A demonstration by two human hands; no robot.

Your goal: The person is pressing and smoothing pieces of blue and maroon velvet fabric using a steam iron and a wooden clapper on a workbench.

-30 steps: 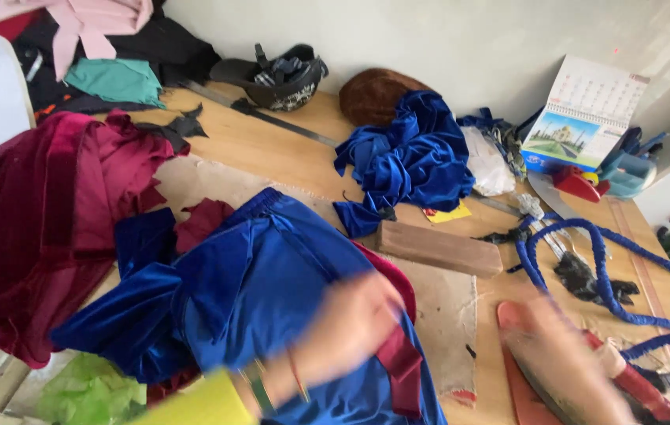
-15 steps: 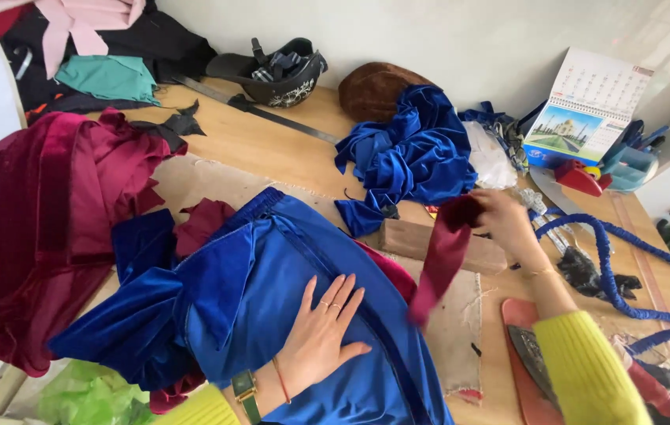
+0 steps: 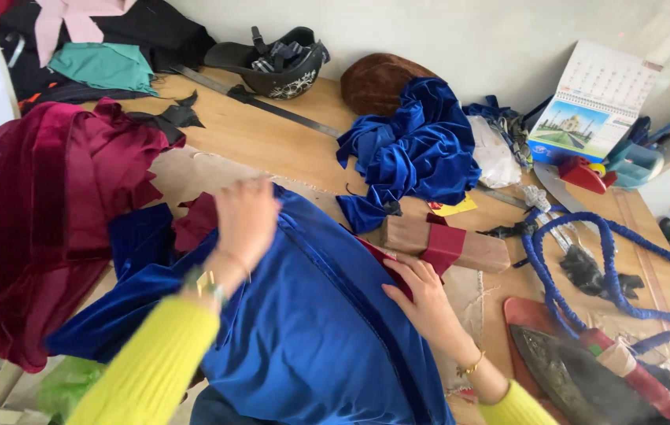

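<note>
A blue velvet garment [image 3: 311,323] lies spread on the wooden table [image 3: 272,142] in front of me. My left hand [image 3: 244,216] rests on its upper left part, fingers curled, next to a maroon velvet scrap [image 3: 193,220]. My right hand [image 3: 425,295] lies flat on the garment's right edge, fingers spread, touching a maroon strip [image 3: 386,260] along the seam. The strip's other end [image 3: 442,244] is draped over a wooden block [image 3: 445,240] just beyond the hand.
Maroon velvet [image 3: 36,212] is heaped at the left. Crumpled blue velvet [image 3: 413,149] lies mid-table, a black helmet [image 3: 276,63] and brown cap [image 3: 378,79] behind. A desk calendar [image 3: 594,102], blue cord [image 3: 586,260] and an iron [image 3: 586,370] are at the right.
My right hand has laid the maroon strip over the wooden block and come down onto the garment's edge. My left hand has moved up and left across the blue garment.
</note>
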